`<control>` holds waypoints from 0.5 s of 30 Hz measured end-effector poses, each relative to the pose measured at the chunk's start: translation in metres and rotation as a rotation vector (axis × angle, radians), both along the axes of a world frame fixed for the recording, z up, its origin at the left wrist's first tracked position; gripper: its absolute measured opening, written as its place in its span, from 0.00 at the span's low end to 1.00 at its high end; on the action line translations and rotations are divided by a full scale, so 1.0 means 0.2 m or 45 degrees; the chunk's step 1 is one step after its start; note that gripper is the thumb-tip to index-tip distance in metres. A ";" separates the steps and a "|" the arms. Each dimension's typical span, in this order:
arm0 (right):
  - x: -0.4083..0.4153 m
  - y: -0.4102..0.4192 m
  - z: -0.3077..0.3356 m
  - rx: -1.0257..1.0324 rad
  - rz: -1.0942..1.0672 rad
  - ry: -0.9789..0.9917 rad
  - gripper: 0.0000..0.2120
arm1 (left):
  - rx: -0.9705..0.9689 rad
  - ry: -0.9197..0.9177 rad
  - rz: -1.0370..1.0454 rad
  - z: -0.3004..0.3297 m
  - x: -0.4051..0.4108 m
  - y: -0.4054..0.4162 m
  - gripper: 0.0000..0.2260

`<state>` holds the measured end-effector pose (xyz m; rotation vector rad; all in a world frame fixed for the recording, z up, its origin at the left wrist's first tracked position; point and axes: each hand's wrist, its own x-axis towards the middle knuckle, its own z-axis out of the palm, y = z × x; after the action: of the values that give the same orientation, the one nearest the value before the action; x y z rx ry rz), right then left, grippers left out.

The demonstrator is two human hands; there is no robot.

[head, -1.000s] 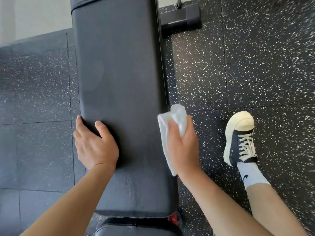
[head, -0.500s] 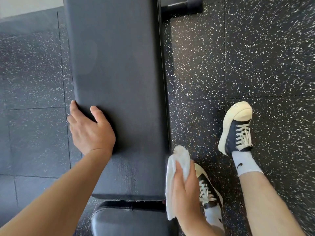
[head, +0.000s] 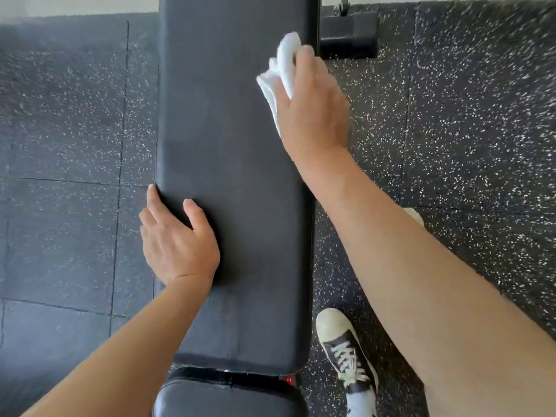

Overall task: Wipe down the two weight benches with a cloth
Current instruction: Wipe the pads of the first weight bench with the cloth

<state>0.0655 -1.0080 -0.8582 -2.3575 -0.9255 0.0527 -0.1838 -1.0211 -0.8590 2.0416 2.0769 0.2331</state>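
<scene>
A black padded weight bench (head: 237, 176) runs away from me down the middle of the view. My right hand (head: 313, 109) grips a folded white cloth (head: 282, 67) against the bench pad's right edge, far up near its top end. My left hand (head: 177, 239) rests on the pad's left edge, thumb on top and fingers curled over the side. A second black pad, the seat (head: 231, 398), shows at the bottom edge behind a gap with a red part. Only this one bench is in view.
Black rubber floor tiles with white speckles (head: 466, 130) lie all around. The bench's black foot bar with a small wheel (head: 349, 31) sits at the top right. My shoe (head: 349, 353) stands right of the bench; a pale wall strip runs along the top.
My right hand has swept the cloth from the near end of the bench's right side up to the far end. The left hand has stayed on the left edge.
</scene>
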 end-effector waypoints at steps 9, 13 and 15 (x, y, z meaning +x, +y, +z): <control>-0.54 0.27 0.05 -0.232 0.946 -0.381 0.15 | -0.051 -0.002 0.012 0.01 0.00 0.01 0.30; -0.53 0.19 0.05 0.083 1.185 -0.451 0.09 | -0.088 0.002 0.026 0.03 0.01 0.01 0.30; -0.40 0.19 0.05 0.217 1.385 -0.501 0.12 | -0.110 0.002 0.032 0.03 0.01 0.02 0.31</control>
<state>-0.0154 -0.9691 -0.8483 -1.4762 -2.1927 -0.0616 -0.1819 -1.0173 -0.8527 1.9678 2.0768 0.1431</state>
